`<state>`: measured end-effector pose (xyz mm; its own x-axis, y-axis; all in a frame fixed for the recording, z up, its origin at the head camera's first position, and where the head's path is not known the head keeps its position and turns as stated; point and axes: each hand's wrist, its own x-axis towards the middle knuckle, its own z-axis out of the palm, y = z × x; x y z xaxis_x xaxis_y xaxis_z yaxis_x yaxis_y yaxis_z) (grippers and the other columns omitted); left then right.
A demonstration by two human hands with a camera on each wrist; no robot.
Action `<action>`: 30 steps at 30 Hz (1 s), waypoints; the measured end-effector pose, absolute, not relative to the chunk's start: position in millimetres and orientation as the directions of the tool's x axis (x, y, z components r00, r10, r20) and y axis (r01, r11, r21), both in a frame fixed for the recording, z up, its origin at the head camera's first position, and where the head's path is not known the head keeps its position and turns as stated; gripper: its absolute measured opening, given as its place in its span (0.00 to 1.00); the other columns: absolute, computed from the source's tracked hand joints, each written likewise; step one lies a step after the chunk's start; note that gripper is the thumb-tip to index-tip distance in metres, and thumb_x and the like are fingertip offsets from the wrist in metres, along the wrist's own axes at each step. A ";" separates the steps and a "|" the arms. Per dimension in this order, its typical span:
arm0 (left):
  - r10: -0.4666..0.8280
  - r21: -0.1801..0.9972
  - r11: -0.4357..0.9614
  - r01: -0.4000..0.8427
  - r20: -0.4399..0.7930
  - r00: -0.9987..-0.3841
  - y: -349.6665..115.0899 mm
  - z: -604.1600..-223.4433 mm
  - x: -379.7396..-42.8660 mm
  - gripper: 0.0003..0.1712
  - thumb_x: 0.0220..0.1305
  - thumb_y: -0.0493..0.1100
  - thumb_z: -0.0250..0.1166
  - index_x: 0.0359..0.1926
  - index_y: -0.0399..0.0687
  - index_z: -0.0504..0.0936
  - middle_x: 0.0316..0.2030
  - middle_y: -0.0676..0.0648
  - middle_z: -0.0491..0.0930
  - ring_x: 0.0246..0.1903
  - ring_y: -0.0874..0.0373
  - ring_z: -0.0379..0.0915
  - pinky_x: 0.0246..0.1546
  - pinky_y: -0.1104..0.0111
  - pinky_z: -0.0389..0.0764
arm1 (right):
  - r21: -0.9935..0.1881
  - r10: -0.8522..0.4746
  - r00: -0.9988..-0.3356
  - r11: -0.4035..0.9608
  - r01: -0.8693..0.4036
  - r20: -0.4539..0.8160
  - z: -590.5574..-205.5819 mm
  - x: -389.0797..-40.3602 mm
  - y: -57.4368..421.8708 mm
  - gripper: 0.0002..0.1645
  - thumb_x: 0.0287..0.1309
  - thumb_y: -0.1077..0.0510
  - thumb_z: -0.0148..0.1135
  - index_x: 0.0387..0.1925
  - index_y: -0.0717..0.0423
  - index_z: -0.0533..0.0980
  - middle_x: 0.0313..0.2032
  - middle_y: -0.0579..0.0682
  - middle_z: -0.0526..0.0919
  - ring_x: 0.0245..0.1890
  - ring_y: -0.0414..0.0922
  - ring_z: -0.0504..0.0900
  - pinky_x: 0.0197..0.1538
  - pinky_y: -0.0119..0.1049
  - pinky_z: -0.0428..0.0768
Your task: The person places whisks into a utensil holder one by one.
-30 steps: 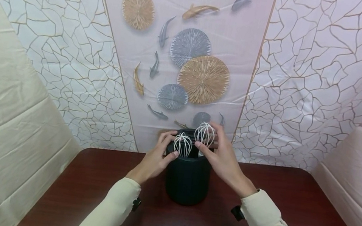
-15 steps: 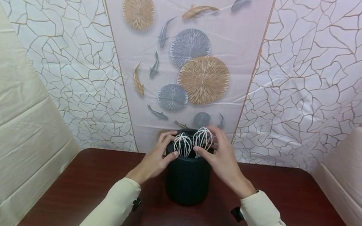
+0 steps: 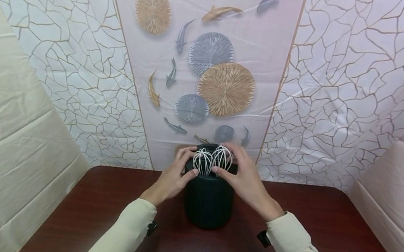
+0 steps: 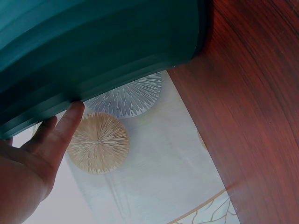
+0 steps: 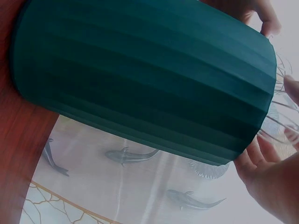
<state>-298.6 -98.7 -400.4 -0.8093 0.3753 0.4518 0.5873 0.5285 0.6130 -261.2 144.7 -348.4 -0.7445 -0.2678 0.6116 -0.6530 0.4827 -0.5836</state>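
A dark green ribbed utensil holder (image 3: 208, 205) stands upright on the table, its side filling much of both wrist views. Two white wire whisks stick out of its mouth, heads up. My left hand (image 3: 171, 177) grips the holder near the rim, thumb at the front and fingers round the back. One of its fingers (image 4: 65, 130) lies against the ribbed wall. With thumb and fingers, my right hand (image 3: 248, 181) holds the right whisk (image 3: 222, 157) by its wire head, just above the opening. The left whisk (image 3: 202, 161) leans close beside it. Both whisk handles are hidden inside.
The reddish-brown wooden table (image 3: 110, 212) spreads out around the holder. Close behind it hangs a patterned cloth backdrop (image 3: 170, 134). Plain cream cloth (image 3: 15, 118) slopes up at the left, with more on the right.
My right hand has lowered its whisk deeper into the holder and shifted it left, against the other whisk's head. The left hand and the holder stay in place.
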 end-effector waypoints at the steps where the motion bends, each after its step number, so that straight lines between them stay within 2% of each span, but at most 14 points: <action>1: 0.374 0.613 0.529 0.587 0.452 -0.810 -98.9 -400.2 -298.4 0.25 0.76 0.57 0.58 0.67 0.54 0.71 0.79 0.54 0.56 0.69 0.45 0.68 0.64 0.44 0.72 | -0.574 -0.282 -0.744 0.493 -0.654 0.606 -348.8 -261.1 144.8 0.39 0.59 0.57 0.79 0.69 0.57 0.73 0.61 0.57 0.78 0.60 0.53 0.78 0.62 0.53 0.79; 8: 0.376 0.612 0.528 0.588 0.452 -0.809 -100.5 -400.4 -298.2 0.25 0.75 0.58 0.57 0.66 0.55 0.71 0.79 0.55 0.56 0.69 0.46 0.69 0.64 0.44 0.72 | -0.549 -0.323 -0.762 0.544 -0.635 0.561 -348.9 -259.1 145.0 0.37 0.61 0.54 0.78 0.68 0.56 0.74 0.65 0.56 0.79 0.66 0.53 0.76 0.68 0.56 0.73; 18: 0.376 0.599 0.532 0.598 0.466 -0.801 -99.5 -400.6 -298.1 0.26 0.75 0.58 0.57 0.67 0.53 0.71 0.78 0.55 0.56 0.69 0.45 0.70 0.64 0.45 0.72 | -0.538 -0.318 -0.760 0.557 -0.633 0.566 -352.1 -260.6 145.6 0.36 0.62 0.53 0.77 0.69 0.56 0.74 0.65 0.56 0.79 0.65 0.53 0.77 0.67 0.56 0.74; 25: 0.380 0.608 0.533 0.588 0.450 -0.809 -98.9 -400.9 -299.1 0.26 0.76 0.58 0.57 0.67 0.52 0.71 0.78 0.55 0.56 0.70 0.46 0.67 0.65 0.45 0.71 | -0.532 -0.307 -0.761 0.568 -0.628 0.572 -355.6 -258.5 143.5 0.39 0.65 0.51 0.74 0.73 0.56 0.71 0.67 0.57 0.77 0.68 0.55 0.75 0.68 0.58 0.72; 30: 0.378 0.599 0.537 0.594 0.458 -0.804 -98.4 -400.4 -298.1 0.26 0.75 0.57 0.57 0.67 0.52 0.71 0.78 0.55 0.56 0.69 0.45 0.69 0.64 0.44 0.72 | -0.539 -0.271 -0.757 0.564 -0.626 0.595 -358.7 -258.5 145.0 0.37 0.65 0.52 0.75 0.71 0.57 0.72 0.66 0.57 0.78 0.68 0.55 0.75 0.69 0.57 0.71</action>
